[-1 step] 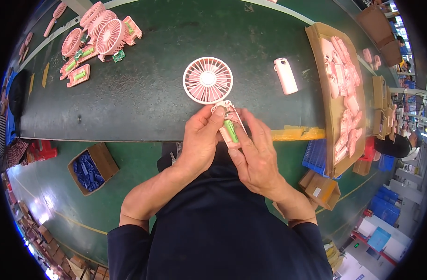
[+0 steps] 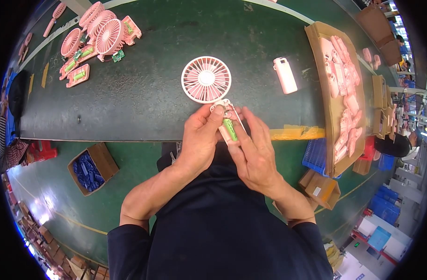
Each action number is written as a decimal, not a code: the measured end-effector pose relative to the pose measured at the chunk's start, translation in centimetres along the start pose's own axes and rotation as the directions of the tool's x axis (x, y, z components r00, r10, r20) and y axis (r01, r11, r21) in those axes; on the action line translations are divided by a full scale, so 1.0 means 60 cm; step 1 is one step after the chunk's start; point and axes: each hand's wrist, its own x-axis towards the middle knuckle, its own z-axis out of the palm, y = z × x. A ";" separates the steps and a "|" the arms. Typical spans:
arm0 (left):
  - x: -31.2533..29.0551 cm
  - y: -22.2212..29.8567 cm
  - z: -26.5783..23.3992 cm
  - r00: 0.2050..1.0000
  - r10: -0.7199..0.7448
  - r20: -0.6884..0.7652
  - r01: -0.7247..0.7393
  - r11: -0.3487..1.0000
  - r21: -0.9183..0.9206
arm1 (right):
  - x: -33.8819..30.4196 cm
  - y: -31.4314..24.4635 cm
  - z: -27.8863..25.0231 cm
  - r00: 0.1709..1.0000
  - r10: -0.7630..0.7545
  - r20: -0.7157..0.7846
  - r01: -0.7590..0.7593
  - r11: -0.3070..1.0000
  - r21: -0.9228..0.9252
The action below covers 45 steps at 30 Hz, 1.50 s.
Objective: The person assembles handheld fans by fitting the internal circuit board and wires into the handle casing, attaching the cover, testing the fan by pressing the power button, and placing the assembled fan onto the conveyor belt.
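Observation:
A pink handheld fan [image 2: 206, 80] with a round slatted head is held at the bench's front edge, its handle pointing toward me. The handle is uncovered, showing a green battery [image 2: 230, 129] and thin wires near the neck. My left hand [image 2: 202, 136] grips the handle's left side, the thumb pressed by the neck. Along the other side, my right hand [image 2: 258, 154] closes its fingers on the handle and partly covers it. A pink handle cover [image 2: 285, 75] lies apart on the bench to the right.
Several fan heads and battery-fitted handles [image 2: 109, 36] are piled at the far left of the green bench [image 2: 143, 102]. On the right, a cardboard tray [image 2: 331, 135] holds many pink shell parts. A carton of blue pieces [image 2: 103, 161] stands on the floor at left.
The fan has shifted very slightly left in my hands. Both hands keep their hold on its handle; the things around look unchanged.

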 end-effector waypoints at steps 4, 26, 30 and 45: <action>0.008 0.003 0.006 0.999 -0.035 -0.027 0.034 0.999 -0.031 | -0.008 0.023 0.011 0.998 -0.042 -0.042 0.043 0.999 0.010; 0.000 -0.013 -0.005 0.999 0.019 0.044 -0.021 0.998 0.051 | 0.024 0.027 -0.009 0.985 -0.118 -0.126 0.113 0.993 -0.041; 0.000 -0.013 -0.007 0.998 0.019 0.062 -0.021 0.999 0.046 | 0.029 0.029 -0.008 0.978 -0.091 -0.186 0.095 0.995 0.013; 0.002 -0.011 -0.005 0.998 -0.002 0.060 -0.003 0.997 0.083 | 0.041 0.057 -0.040 0.906 -0.423 0.024 0.407 0.853 -0.327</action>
